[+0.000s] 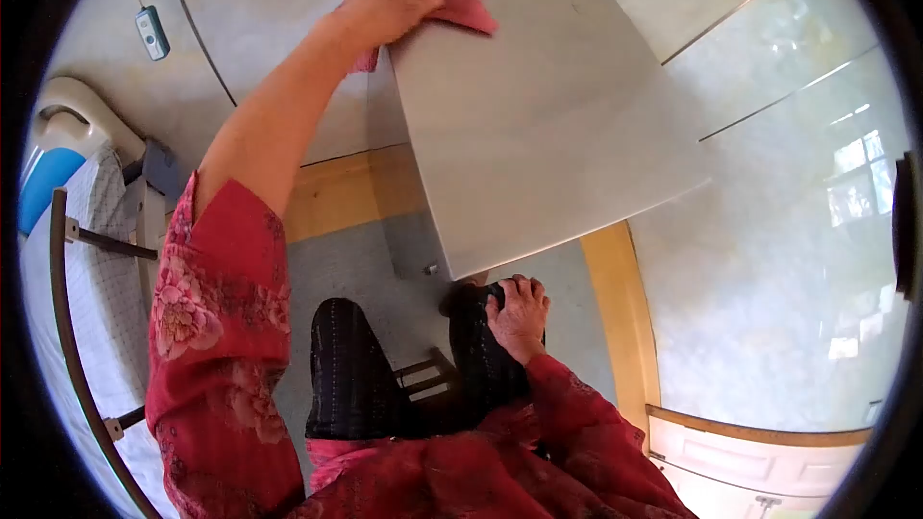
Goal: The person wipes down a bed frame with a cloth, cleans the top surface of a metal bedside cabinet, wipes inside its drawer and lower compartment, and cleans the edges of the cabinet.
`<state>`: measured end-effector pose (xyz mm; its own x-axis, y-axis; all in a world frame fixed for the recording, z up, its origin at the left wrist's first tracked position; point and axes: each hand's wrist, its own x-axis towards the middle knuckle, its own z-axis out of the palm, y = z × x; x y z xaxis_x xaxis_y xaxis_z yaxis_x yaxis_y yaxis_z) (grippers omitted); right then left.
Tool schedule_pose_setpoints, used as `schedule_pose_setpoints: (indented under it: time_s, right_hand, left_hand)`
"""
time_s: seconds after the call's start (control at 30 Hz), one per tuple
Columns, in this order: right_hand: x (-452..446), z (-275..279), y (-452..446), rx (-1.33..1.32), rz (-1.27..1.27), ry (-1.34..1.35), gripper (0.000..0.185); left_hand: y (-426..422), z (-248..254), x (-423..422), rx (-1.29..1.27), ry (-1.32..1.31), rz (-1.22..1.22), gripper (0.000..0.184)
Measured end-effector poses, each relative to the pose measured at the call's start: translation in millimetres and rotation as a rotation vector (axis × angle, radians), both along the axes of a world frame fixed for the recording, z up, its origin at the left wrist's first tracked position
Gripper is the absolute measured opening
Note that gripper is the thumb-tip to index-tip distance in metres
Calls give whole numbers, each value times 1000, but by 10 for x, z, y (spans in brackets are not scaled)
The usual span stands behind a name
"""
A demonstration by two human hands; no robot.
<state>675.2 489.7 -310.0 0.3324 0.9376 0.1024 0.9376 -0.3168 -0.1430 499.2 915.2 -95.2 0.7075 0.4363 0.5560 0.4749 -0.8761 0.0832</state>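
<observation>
My left hand [392, 6] is closed on a red cloth [463, 2], pressing it to the far left corner of a grey, smooth-topped cabinet [538, 115]. Part of the cloth hangs over the cabinet's left edge. Lower down, my right hand [519, 315] lies on my right knee with its fingers spread over the dark trousers [476, 346]. That hand holds nothing and is just below the cabinet's near edge. The cabinet's left side is in shadow, with a small knob or catch [431, 270] near its near corner.
A bed with a curved side rail [63, 308] and a pale headboard [82, 101] stands at the left. A small corded control [152, 33] hangs on the wall. Wooden skirting [623, 312] runs along the wall foot. White panelled doors [760, 466] are at lower right.
</observation>
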Motion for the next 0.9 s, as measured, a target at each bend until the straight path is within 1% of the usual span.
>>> schedule_pose_setpoints:
  time_s: [0.03, 0.1, 0.13, 0.27, 0.3, 0.33, 0.37, 0.43, 0.47, 0.53, 0.67, 0.73, 0.77, 0.83, 0.9]
  right_hand:
    - [-5, 2, 31, 7, 7, -9, 34]
    - [0, -73, 62, 43, 11, 4, 35]
    - [-4, -96, 74, 43, 17, 5, 35]
    - [17, -108, 120, 59, 37, 17, 33]
    - [47, -126, 119, 54, 51, 27, 33]
    - [94, -170, 101, 104, 74, 28, 33]
    - [119, -194, 75, 96, 72, 32, 33]
    - [220, -189, 59, 136, 84, 60, 32]
    - [257, -152, 47, 118, 78, 63, 31]
    - [349, -150, 1, 129, 87, 98, 31]
    - [499, -103, -77, 128, 93, 159, 30]
    - [559, -105, -105, 92, 90, 199, 30]
    - [588, -99, -104, 89, 82, 203, 30]
    - [636, -74, -94, 133, 77, 219, 29]
    - [737, -43, -102, 147, 68, 213, 29]
  left_hand:
    - [30, 38, 37, 4, -2, -5, 31]
    - [28, 142, 117, -161, 69, 354, 32]
    - [-33, 240, 166, -280, 85, 366, 32]
    - [-54, 260, 448, -211, 147, 357, 33]
    - [-43, 200, 557, -149, 117, 251, 32]
    - [-47, 116, 666, -92, 89, 144, 32]
    - [-62, 28, 801, -99, 93, 143, 32]
    - [-179, 16, 1223, 16, 85, -98, 32]
    - [-250, 78, 1433, 17, 88, -99, 32]
    - [-498, 307, 1870, -234, 332, -73, 33]
    - [-635, 414, 2738, -263, 353, -125, 35]
    - [-673, 379, 3187, -151, 301, -169, 37]
    - [-723, 374, 3390, -154, 306, -177, 37]
    - [-851, 382, 3739, -192, 215, -227, 38]
    - [-996, 426, 4008, -191, 251, -236, 37]
